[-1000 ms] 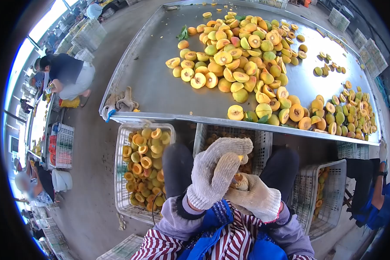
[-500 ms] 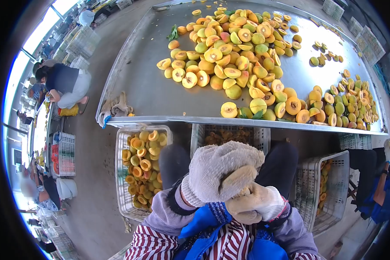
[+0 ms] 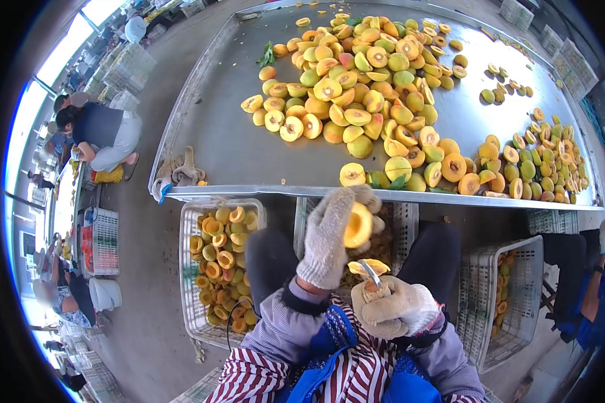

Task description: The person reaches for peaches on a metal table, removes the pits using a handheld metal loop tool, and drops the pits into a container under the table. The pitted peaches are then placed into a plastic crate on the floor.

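My left hand [image 3: 326,238], in a grey-white knit glove, grips a peach half [image 3: 358,226] whose hollowed orange face is turned to the right. Just below, my right hand [image 3: 395,310], gloved too, is closed around a small pitting tool [image 3: 371,274] with a curved metal end. A yellow piece of fruit [image 3: 376,266] sits at that metal end. Both hands are above my lap, in front of the table edge. Under my left hand, partly hidden, stands a crate [image 3: 410,225] with dark contents.
On the metal table [image 3: 228,127] lies a big heap of halved peaches [image 3: 356,87], with more along its right front edge. A glove [image 3: 188,171] rests at the left corner. Crates [image 3: 189,295] with fruit halves flank my legs. Other people work at the left and right.
My hands were pressed together; now they are apart. The left has moved up and turned, bringing the peach half into view. The tool's metal end now shows in my right hand.
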Available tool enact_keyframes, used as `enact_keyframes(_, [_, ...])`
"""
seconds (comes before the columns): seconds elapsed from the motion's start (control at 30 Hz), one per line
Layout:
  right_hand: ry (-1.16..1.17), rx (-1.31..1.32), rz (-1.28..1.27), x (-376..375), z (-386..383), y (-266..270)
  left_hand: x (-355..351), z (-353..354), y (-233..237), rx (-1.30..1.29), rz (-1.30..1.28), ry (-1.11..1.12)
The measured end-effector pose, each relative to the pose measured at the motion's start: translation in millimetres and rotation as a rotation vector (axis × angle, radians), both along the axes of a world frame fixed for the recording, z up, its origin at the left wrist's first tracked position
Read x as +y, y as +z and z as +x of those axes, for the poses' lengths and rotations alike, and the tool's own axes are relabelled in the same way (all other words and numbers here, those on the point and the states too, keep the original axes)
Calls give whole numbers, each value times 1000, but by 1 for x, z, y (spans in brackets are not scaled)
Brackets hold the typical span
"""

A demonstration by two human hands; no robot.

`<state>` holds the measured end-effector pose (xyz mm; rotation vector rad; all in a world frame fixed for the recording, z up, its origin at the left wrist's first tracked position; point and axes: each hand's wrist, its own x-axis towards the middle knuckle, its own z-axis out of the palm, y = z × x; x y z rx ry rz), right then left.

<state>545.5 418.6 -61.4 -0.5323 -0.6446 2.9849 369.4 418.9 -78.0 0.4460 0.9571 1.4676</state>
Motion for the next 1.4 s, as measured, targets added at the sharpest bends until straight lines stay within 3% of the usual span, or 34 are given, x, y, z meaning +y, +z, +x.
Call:
enact_keyframes(0.03, [43,-43,88,1,2,3,1,-8,-2,152,-69,103])
enact_keyframes(0.1, [-10,-129,161,6,4,5,-6,-43,-10,362,52,259])
enact_keyframes(0.13, [-53,-350,248,8,5,5,-7,-67,-24,579,17,411])
enact_keyframes(0.17, [-96,-572,333,10,5,5,-8,-94,-35,1271,-57,515])
enact_keyframes(0.2, [-91,-694,426,12,3,-2,-14,-119,-39,1844,-65,444])
enact_keyframes(0.23, [-89,-688,427,12,0,-6,-12,-118,-38,1850,-67,447])
enact_keyframes(0.3, [-110,-709,426,13,-6,-12,-1,-108,-35,2259,-70,432])
enact_keyframes(0.37, [-99,-666,417,13,-12,-11,28,-95,-52,1720,76,166])
enact_keyframes(0.4, [-105,-672,493,12,-17,-7,48,-82,-49,1576,-74,2])
enact_keyframes(0.5, [-125,-689,524,13,-17,-3,102,-60,-77,1743,-200,-112])
enact_keyframes(0.57, [-166,-730,594,13,-13,-7,124,-54,-84,1762,-272,-478])
enact_keyframes(0.6, [-184,-738,643,14,-11,-9,127,-53,-84,1759,-264,-482])
enact_keyframes(0.67, [-223,-734,630,13,-11,-8,127,-57,-80,1385,-215,-505])
enact_keyframes(0.7, [-259,-724,620,14,-11,-7,124,-59,-77,1388,-213,-505])
enact_keyframes(0.77, [-254,-749,642,17,-14,-7,102,-60,-75,490,-68,-330])
enact_keyframes(0.8, [-239,-776,667,18,-16,-7,88,-56,-64,493,-75,-319])
enact_keyframes(0.87, [-251,-765,737,18,-22,-8,56,-46,-37,226,69,-203])
enact_keyframes(0.97, [-272,-779,890,17,-30,-8,32,-31,-42,120,190,-43])
enact_keyframes(1.07, [-307,-770,1114,14,-38,-4,6,-24,-19,142,135,-72])
enact_keyframes(1.3, [-376,-706,1213,-1,-42,-2,-23,0,4,167,199,50])
enact_keyframes(1.4, [-425,-611,1096,-8,-41,-1,-27,6,10,145,243,106])
